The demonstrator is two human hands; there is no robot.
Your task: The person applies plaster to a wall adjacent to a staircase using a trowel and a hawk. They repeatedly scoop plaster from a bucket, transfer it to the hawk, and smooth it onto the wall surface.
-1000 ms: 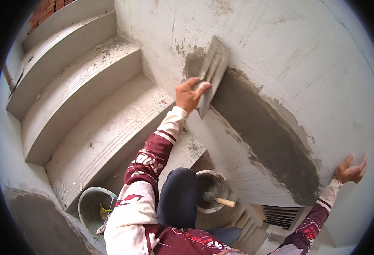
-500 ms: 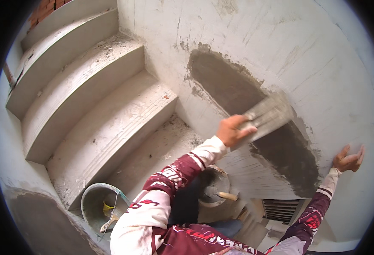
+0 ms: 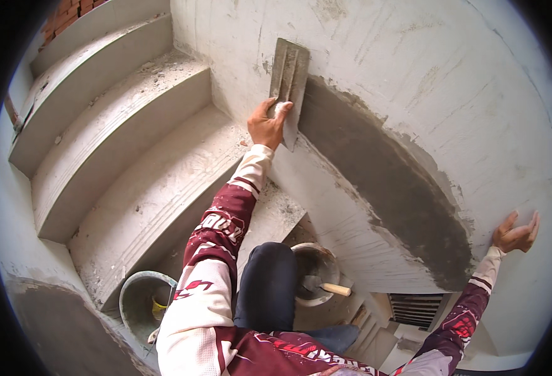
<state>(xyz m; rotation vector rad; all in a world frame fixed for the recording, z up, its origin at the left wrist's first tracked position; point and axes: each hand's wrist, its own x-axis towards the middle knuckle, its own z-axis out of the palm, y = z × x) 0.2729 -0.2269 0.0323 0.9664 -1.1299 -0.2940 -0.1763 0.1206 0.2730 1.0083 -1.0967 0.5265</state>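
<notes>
My left hand (image 3: 268, 127) grips a flat steel plastering trowel (image 3: 291, 69), held against the white wall at the upper left end of a dark, wet strip of mortar (image 3: 382, 182). The strip runs diagonally down to the right along the wall (image 3: 449, 75). My right hand (image 3: 515, 234) rests at the wall farther right, just beyond the strip's lower part, with nothing held and its fingers apart.
Curved concrete steps (image 3: 122, 138) with grit rise at the left, bricks (image 3: 68, 14) above. A bucket with tools (image 3: 134, 307) stands lower left; a second bucket (image 3: 316, 257) with a wooden-handled tool (image 3: 334, 289) is by my knee (image 3: 263, 282). A slatted vent (image 3: 414, 308) sits low right.
My left hand swept the trowel down to the right half a second ago and is now back up at the strip's upper left end. My right hand has stayed about in place.
</notes>
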